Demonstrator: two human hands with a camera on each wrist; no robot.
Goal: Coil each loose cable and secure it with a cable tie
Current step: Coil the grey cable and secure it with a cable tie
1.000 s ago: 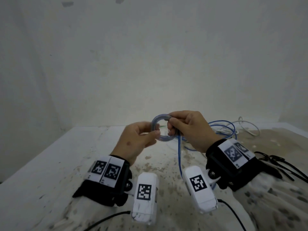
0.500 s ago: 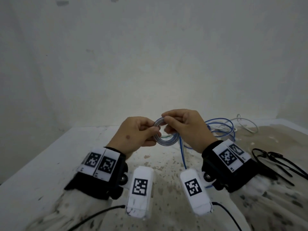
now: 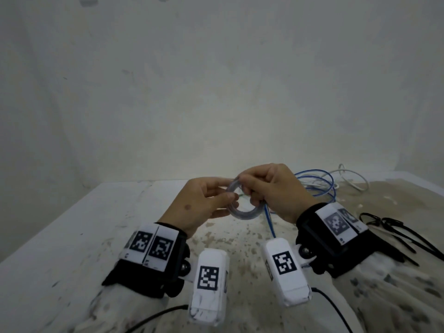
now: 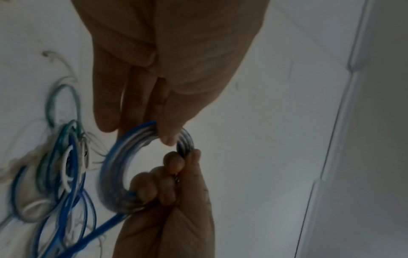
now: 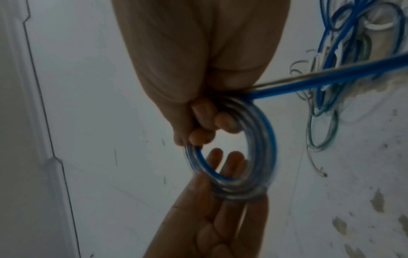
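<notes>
Since a second ago the coil (image 3: 242, 207) has dropped lower; left hand (image 3: 199, 203) pinches nine o'clock, right hand (image 3: 276, 188) grips three. Wind evenly, keeping tension.

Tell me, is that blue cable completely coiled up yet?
Not yet. The blue cable forms a small ring held by the left hand and right hand, but a loose strand runs from it toward the cable pile.
</notes>
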